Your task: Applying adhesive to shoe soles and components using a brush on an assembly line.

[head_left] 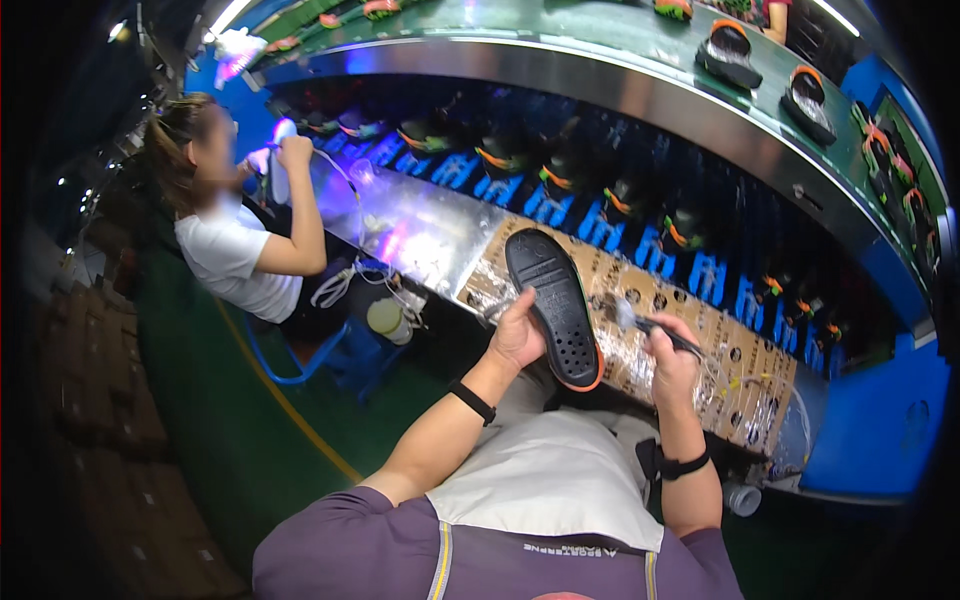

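Observation:
My left hand (519, 335) is closed on the edge of a black shoe sole (550, 285), with the thumb on its face. The sole stands tilted over the bench edge; small holes dot its lower end, and an orange rim shows there. To its right, my right hand (675, 368) grips the dark handle of a brush (627, 316). The brush's pale head points toward the sole, apart from it. Beneath both hands lies a workbench covered with printed cardboard under clear plastic (725, 372).
Behind the bench runs a row of blue holders (602, 230) with black, orange and green shoe parts. Above it curves a green conveyor (620, 28) carrying shoes (728, 55). At left a seated co-worker (245, 245) holds a pale sole; a whitish container (390, 320) stands nearby.

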`<state>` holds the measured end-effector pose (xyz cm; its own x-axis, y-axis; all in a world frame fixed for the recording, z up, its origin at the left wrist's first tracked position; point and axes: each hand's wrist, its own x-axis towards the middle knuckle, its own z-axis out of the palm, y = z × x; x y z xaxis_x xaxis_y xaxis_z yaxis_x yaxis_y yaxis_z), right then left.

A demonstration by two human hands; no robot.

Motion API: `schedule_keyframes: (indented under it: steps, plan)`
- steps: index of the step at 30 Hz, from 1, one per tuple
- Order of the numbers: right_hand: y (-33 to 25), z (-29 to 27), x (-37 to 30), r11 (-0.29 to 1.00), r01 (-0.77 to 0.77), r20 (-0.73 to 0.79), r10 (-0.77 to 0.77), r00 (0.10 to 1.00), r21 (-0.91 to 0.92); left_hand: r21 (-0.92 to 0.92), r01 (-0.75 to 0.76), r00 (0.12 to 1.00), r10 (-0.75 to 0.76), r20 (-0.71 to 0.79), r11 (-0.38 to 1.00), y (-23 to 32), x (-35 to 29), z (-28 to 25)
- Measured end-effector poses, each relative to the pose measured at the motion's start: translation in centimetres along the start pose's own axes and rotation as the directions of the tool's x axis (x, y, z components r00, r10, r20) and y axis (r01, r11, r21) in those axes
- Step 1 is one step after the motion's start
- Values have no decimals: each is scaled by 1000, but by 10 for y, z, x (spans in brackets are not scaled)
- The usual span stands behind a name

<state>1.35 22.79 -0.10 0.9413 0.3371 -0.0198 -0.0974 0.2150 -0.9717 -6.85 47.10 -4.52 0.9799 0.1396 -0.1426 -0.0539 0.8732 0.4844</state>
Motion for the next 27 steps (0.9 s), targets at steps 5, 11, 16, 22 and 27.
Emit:
schedule_keyframes:
  steps: [5,11,16,22,27]
  plan:
    - [-15,44,10,996,13,137,-1,991,-86,-223,38,999,-37,7,974,-16,-14,8]
    - [-22,74,19,995,6,151,9,989,-99,-149,77,997,-79,-7,986,-19,-18,20]
    - [-28,85,19,994,-20,139,35,990,-108,-119,90,996,-89,14,989,-19,-25,33]
    - [-24,87,21,982,88,129,-66,989,-169,-107,108,994,-106,29,988,-19,-26,35]
    - [-27,91,15,936,164,128,-130,983,-311,-10,79,996,-79,-30,997,-22,-28,37]
